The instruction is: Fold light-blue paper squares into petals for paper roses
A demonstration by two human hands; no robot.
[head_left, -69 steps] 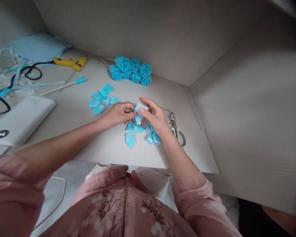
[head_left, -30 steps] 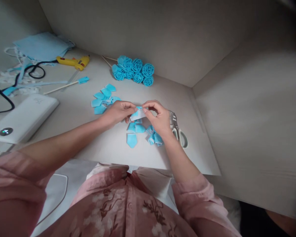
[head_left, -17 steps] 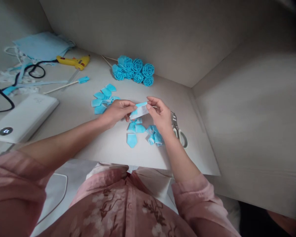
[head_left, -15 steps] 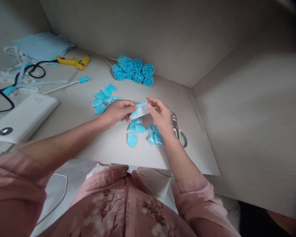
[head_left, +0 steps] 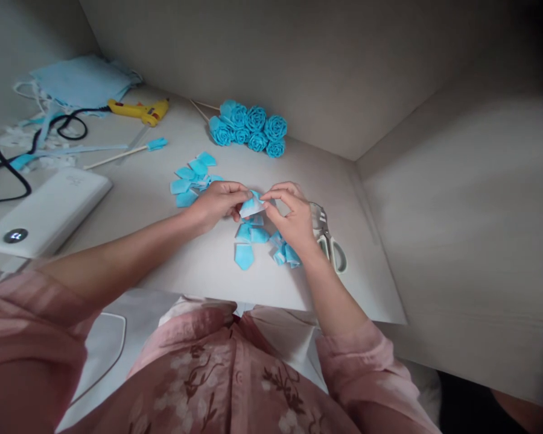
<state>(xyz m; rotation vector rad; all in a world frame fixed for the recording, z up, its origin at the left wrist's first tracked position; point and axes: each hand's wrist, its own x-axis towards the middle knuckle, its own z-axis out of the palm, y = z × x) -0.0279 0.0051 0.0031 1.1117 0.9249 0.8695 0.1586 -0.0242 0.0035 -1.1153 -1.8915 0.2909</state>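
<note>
Blue paper piece is pinched between the fingertips of left hand and right hand above the worktop.

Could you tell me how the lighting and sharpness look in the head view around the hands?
Head view: soft, dim light with no glare; the corners darken, most at upper right; straight edges bow toward the borders. The left hand and right hand pinch a blue piece, slightly soft; the blue roses read clearly.
</note>
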